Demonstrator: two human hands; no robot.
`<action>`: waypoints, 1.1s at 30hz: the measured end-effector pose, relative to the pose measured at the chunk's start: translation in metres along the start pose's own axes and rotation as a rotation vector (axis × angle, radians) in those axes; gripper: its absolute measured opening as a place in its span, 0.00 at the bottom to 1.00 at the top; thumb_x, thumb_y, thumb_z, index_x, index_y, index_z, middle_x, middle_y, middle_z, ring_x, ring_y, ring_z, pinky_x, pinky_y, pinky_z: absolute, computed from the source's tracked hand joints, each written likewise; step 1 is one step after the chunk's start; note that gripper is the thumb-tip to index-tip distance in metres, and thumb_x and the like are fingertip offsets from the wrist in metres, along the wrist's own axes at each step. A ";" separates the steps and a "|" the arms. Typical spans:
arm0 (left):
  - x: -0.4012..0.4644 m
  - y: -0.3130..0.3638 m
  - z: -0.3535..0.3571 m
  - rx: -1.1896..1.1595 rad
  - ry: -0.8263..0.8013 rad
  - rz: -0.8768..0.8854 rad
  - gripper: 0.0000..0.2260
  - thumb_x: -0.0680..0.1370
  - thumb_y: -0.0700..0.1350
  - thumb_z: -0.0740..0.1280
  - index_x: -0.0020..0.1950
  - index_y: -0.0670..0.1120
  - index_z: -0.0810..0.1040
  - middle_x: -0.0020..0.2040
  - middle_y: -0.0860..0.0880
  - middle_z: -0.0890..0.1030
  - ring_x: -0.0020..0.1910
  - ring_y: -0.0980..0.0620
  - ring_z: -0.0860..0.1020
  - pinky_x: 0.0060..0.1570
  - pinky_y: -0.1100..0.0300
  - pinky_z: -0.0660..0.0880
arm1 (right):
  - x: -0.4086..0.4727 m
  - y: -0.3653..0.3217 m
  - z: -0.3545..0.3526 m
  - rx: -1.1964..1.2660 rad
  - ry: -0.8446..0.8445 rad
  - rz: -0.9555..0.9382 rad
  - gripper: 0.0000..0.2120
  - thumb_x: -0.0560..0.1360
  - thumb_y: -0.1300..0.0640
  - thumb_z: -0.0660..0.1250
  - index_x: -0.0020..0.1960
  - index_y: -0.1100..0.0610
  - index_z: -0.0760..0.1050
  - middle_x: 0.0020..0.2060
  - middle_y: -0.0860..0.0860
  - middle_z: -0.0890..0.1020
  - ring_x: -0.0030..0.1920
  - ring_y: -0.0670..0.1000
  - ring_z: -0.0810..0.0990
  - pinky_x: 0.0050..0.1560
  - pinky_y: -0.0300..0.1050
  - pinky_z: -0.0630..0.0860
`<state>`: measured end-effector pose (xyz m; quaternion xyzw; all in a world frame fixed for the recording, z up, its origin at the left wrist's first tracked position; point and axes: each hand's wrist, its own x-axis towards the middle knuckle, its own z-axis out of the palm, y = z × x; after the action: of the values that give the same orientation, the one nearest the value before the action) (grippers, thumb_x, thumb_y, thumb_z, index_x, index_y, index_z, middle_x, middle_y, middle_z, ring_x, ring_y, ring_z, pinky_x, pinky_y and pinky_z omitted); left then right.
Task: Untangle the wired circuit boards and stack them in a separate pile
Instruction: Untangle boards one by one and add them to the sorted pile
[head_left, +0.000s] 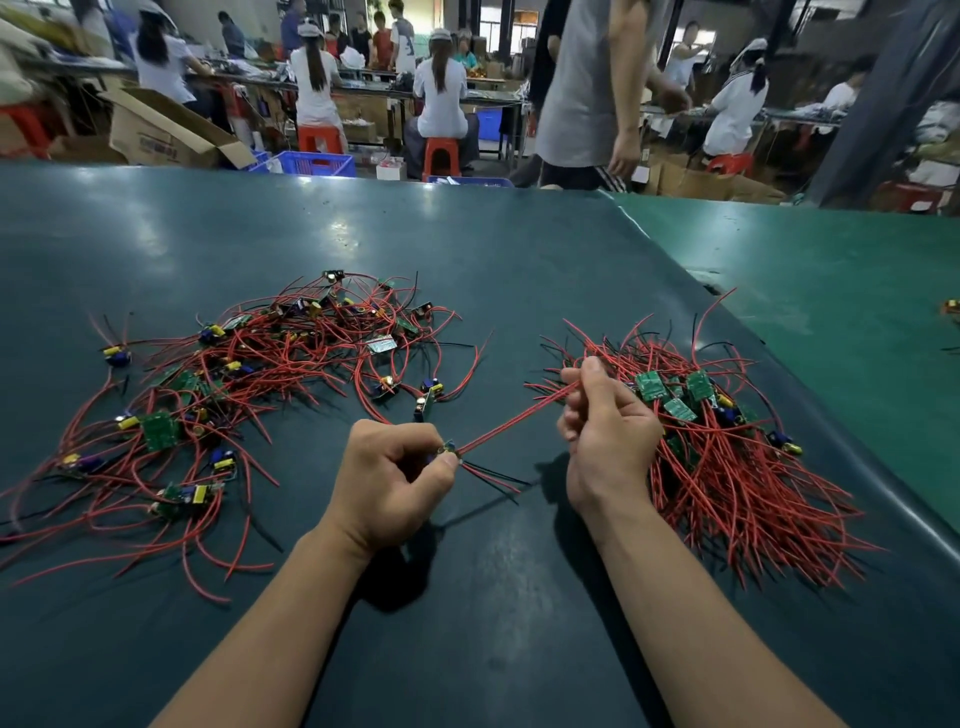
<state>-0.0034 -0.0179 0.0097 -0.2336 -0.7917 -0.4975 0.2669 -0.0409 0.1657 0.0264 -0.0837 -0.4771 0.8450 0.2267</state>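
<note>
Head view: left hand (387, 480) grip pinched on a small board (448, 451), right hand (605, 415) grip curled round its taut red wires (514, 421) above the bench (467, 260).

Single head-worn wide-angle view, looking forward and down across the dark green tabletop (467, 249) from its near edge, close over both forearms, with the workshop beyond the far edge.

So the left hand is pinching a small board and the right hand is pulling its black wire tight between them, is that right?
Not quite: the wire stretched between the hands is red, not black. The head view shows the left hand pinching the small board and the right hand holding that red wire taut.
</note>
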 end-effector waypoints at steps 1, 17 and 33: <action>0.000 -0.001 -0.001 0.024 0.037 0.003 0.17 0.70 0.49 0.63 0.25 0.41 0.67 0.23 0.48 0.61 0.24 0.53 0.59 0.25 0.62 0.57 | 0.004 -0.003 -0.001 0.044 0.040 0.002 0.15 0.80 0.59 0.66 0.35 0.59 0.79 0.26 0.49 0.78 0.23 0.43 0.69 0.21 0.34 0.62; 0.024 0.024 0.001 -1.202 0.148 -0.784 0.10 0.70 0.47 0.69 0.49 0.44 0.78 0.39 0.50 0.83 0.28 0.58 0.73 0.37 0.64 0.77 | -0.032 0.007 -0.001 -0.400 -0.583 0.209 0.08 0.76 0.65 0.69 0.45 0.54 0.83 0.30 0.48 0.81 0.24 0.42 0.71 0.25 0.33 0.66; 0.026 0.017 0.002 -1.262 0.324 -0.785 0.07 0.71 0.46 0.68 0.46 0.46 0.78 0.38 0.47 0.82 0.34 0.55 0.78 0.38 0.65 0.78 | -0.005 -0.011 -0.007 0.256 -0.345 0.667 0.28 0.78 0.39 0.59 0.49 0.63 0.82 0.34 0.55 0.84 0.25 0.47 0.79 0.19 0.33 0.68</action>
<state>-0.0122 -0.0068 0.0371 0.0328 -0.3331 -0.9423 -0.0011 -0.0302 0.1735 0.0316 -0.0621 -0.3457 0.9265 -0.1349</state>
